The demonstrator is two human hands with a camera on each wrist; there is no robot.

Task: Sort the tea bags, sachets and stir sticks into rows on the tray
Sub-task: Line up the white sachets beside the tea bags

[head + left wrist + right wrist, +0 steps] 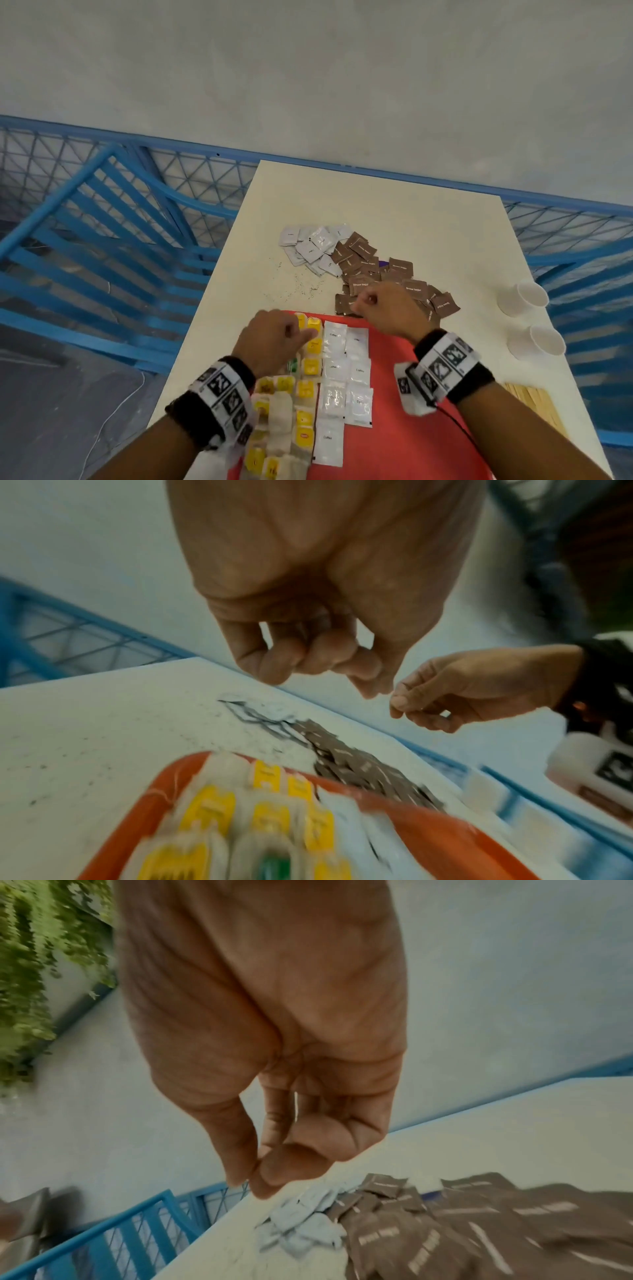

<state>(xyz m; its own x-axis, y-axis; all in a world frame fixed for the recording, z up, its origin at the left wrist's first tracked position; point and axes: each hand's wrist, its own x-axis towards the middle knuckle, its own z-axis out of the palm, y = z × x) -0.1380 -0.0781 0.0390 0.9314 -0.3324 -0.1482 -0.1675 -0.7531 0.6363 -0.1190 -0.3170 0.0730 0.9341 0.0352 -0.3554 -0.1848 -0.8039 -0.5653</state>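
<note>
A red tray (411, 445) lies at the table's near edge. On its left side sit rows of yellow-tagged tea bags (305, 389), and beside them two columns of white sachets (342, 387). My left hand (298, 334) hovers over the tray's far left corner with its fingers curled and nothing in it (318, 664). My right hand (368, 301) is above the near end of a brown sugar sachet pile (394, 277), just past the tray's far edge. Its thumb and forefinger tips meet (253, 1180), and nothing shows between them. Loose white sachets (315, 246) lie beyond the brown ones.
Wooden stir sticks (534, 401) lie on the table right of the tray. Two white paper cups (527, 298) lie on their sides near the right edge. Dark specks (301, 287) are scattered left of the piles. A blue railing (102, 222) surrounds the table.
</note>
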